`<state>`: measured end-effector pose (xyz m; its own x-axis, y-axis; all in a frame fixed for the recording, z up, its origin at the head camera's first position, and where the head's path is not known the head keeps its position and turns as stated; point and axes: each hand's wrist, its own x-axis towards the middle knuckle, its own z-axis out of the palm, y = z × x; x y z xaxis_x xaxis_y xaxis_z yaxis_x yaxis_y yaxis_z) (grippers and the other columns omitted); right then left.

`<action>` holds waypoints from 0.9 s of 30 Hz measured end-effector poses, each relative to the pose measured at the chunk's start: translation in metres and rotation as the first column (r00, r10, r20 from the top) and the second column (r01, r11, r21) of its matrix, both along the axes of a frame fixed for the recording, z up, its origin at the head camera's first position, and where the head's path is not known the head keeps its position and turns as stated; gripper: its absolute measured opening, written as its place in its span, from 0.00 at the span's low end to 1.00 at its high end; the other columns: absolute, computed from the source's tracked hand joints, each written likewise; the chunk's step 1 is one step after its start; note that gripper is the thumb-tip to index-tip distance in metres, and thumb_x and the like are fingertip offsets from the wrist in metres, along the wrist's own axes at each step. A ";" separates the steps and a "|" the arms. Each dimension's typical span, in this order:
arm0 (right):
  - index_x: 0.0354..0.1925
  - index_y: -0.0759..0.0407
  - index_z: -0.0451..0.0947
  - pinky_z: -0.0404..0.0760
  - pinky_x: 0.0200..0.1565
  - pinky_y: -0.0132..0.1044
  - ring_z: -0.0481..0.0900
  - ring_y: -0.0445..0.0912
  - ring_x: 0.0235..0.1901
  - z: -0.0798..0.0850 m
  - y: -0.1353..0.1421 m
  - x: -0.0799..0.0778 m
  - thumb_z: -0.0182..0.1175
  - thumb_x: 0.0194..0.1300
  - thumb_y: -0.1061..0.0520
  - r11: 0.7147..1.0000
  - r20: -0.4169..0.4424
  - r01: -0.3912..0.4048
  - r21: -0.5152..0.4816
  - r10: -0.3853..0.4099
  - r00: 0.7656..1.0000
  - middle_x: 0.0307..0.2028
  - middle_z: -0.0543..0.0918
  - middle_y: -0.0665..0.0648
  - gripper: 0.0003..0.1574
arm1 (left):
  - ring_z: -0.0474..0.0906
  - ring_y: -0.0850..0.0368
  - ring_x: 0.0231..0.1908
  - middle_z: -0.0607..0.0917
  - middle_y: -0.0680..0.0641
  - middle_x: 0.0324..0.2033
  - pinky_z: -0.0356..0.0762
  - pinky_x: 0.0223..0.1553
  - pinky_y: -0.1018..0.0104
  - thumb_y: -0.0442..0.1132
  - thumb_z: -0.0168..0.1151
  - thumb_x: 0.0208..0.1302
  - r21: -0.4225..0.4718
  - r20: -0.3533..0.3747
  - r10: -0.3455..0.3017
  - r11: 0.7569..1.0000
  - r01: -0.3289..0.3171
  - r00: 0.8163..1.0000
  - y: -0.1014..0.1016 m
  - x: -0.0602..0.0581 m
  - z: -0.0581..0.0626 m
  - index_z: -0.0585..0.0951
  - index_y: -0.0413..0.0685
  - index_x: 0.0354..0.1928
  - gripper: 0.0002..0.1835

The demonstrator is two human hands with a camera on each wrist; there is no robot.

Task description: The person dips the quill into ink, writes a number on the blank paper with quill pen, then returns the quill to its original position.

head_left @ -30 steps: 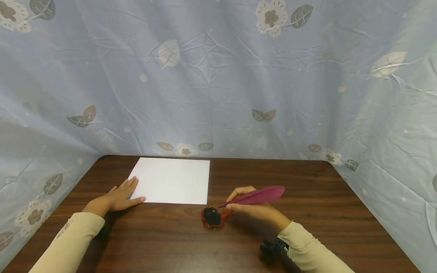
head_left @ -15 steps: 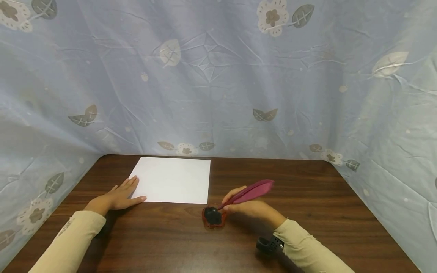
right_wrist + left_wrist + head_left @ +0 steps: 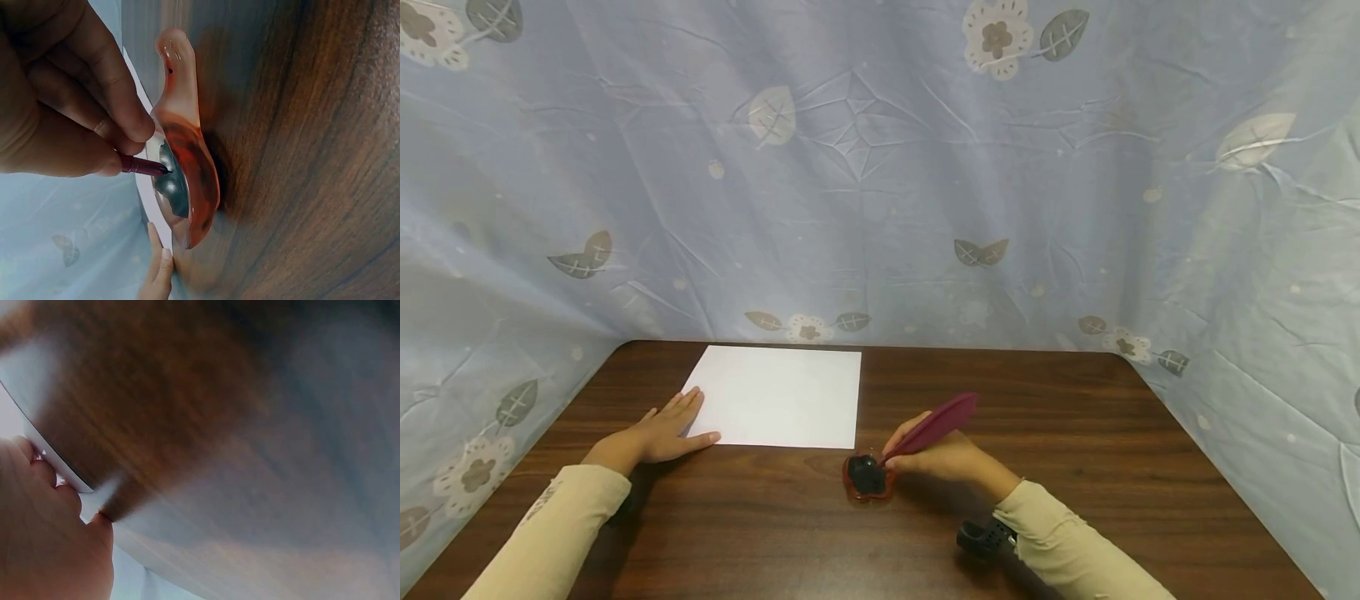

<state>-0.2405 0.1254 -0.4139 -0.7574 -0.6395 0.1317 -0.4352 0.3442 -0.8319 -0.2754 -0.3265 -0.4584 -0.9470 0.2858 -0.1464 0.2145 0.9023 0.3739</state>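
My right hand [image 3: 943, 457] pinches a magenta feather quill pen [image 3: 940, 423] between thumb and fingers, feather end slanting up to the right. In the right wrist view, the quill's dark tip [image 3: 147, 166] meets the black ink [image 3: 173, 187] in a small translucent red-orange dish [image 3: 201, 178] with a handle-like end. The head view shows that dish [image 3: 848, 492] on the table, by the paper's near right corner. My left hand [image 3: 658, 433] lies flat with spread fingers over the left edge of a blank white sheet of paper [image 3: 778, 396].
The dark wood-grain table [image 3: 760, 533] ends at a pale blue curtain [image 3: 857, 208] with leaf and flower prints. The curtain also hangs at both sides. A black wrist strap [image 3: 985, 537] is at my right cuff.
The quill has tipped more upright, its feather end swinging left, and its tip has gone down to the ink. My right hand has shifted slightly left; the left hand stays on the paper.
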 end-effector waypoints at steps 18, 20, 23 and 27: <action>0.33 0.55 0.87 0.79 0.37 0.29 0.81 0.36 0.31 -0.004 -0.006 0.001 0.71 0.54 0.57 0.996 -0.030 0.070 0.055 -0.069 0.997 0.31 0.87 0.48 0.06 | 0.37 0.27 0.70 0.45 0.27 0.71 0.32 0.59 0.23 0.71 0.49 0.61 0.001 -0.022 -0.006 1.000 0.006 1.000 -0.002 -0.001 -0.006 0.47 0.27 0.71 0.57; 0.33 0.55 0.87 0.80 0.38 0.29 0.82 0.36 0.32 -0.005 -0.006 0.001 0.71 0.54 0.57 0.996 -0.044 0.068 0.057 -0.065 0.997 0.31 0.87 0.47 0.06 | 0.37 0.27 0.70 0.45 0.27 0.71 0.33 0.59 0.23 0.71 0.48 0.61 -0.001 -0.026 -0.007 1.000 0.007 1.000 -0.002 -0.001 -0.006 0.47 0.27 0.71 0.58; 0.33 0.55 0.87 0.80 0.39 0.30 0.82 0.36 0.32 -0.005 -0.007 0.001 0.71 0.55 0.58 0.996 -0.059 0.067 0.063 -0.063 0.996 0.31 0.87 0.47 0.05 | 0.37 0.27 0.70 0.45 0.27 0.71 0.33 0.59 0.24 0.71 0.49 0.61 -0.002 -0.030 -0.006 1.000 0.006 1.000 -0.002 -0.001 -0.006 0.47 0.27 0.71 0.57; 0.33 0.57 0.86 0.80 0.38 0.30 0.82 0.35 0.32 -0.003 -0.009 0.002 0.70 0.55 0.59 0.996 -0.069 0.060 0.073 -0.055 0.996 0.31 0.87 0.47 0.04 | 0.38 0.27 0.70 0.46 0.27 0.71 0.33 0.59 0.24 0.71 0.49 0.61 0.000 -0.032 -0.006 1.000 0.006 0.999 0.000 0.001 -0.002 0.48 0.27 0.71 0.57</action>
<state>-0.2381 0.1168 -0.4172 -0.7844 -0.6051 0.1363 -0.4664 0.4307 -0.7726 -0.2745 -0.3269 -0.4606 -0.9493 0.2920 -0.1162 0.2321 0.9007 0.3672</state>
